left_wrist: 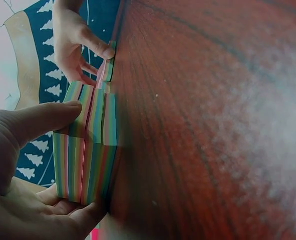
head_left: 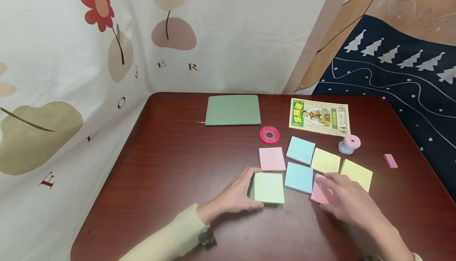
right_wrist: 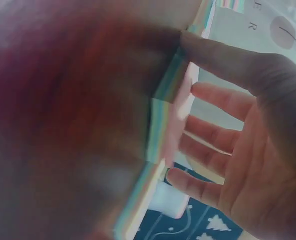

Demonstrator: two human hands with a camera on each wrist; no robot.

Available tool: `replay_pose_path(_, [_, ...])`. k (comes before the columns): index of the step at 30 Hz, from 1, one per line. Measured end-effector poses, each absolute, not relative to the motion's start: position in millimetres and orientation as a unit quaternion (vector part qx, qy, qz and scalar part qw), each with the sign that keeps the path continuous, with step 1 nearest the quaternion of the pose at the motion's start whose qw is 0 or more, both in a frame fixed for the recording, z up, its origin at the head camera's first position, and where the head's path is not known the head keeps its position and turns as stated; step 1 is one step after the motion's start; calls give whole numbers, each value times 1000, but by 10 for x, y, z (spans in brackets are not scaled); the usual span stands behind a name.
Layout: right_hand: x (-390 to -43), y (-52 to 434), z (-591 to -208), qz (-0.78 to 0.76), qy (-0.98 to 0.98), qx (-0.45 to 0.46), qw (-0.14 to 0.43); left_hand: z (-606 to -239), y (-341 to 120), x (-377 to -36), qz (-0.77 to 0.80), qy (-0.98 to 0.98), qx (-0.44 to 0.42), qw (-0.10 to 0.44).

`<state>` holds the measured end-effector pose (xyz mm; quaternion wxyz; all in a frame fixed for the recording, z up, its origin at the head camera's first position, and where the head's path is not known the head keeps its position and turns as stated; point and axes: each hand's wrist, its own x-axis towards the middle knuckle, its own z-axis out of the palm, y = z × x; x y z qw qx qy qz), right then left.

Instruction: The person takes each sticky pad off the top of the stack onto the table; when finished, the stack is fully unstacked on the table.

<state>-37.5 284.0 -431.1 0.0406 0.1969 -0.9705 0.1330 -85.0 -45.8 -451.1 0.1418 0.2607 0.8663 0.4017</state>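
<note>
— On the near part of the dark red counter (head_left: 171, 166), what does the left hand (head_left: 236, 195) have?

— A pale green sticky-note pad (head_left: 268, 187), square and flat. The thumb and fingers curl around its left edge, clamped on it. It lies at the near left of the cluster of pads.

— And the right hand (head_left: 347, 199)?

— It rests on a pink pad (head_left: 318, 191) at the near right of the cluster, fingers fairly straight and spread, pressing on top rather than gripping.

— What lies around them?

— Between the two is a blue pad (head_left: 299, 177); farther back are another pink pad (head_left: 272, 159), a second blue pad (head_left: 301, 150) and two yellow pads (head_left: 325, 160). Beyond these sit a pink tape roll (head_left: 269, 134), a green notebook (head_left: 233, 110), a printed booklet (head_left: 319, 117), a small spool (head_left: 349, 143) and a pink eraser (head_left: 390, 160) far right.

— Does the left wrist view add anything?

— Yes: the green pad's side shows stacked stripes of many colours, which the head view hides. The right wrist view, though blurred, shows the right hand's fingers apart over the pink pad's striped edge.
</note>
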Motion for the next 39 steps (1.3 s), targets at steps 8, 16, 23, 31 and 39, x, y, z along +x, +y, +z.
replay_pose_path(8, [-502,2525,-3974,127,-971,201,19,-4505,-467,-860,401,867,262,136])
replay_pose_path(16, [-632,1973,-4047,175,-935,307,18,-4535,-458,-872,394,867,274,132])
replay_pose_path(23, [-708,1718,-4242,183,-916,357,-20,-4518,-451,-869,383,870,279,136])
replay_pose_path(31, [-750,1674,-4311,186,-913,363,0,-4511,-448,-875,381,872,271,146])
replay_pose_path(39, [-646,1922,-4231,196,-934,298,-4,-4519,-453,-873,378,874,272,142])
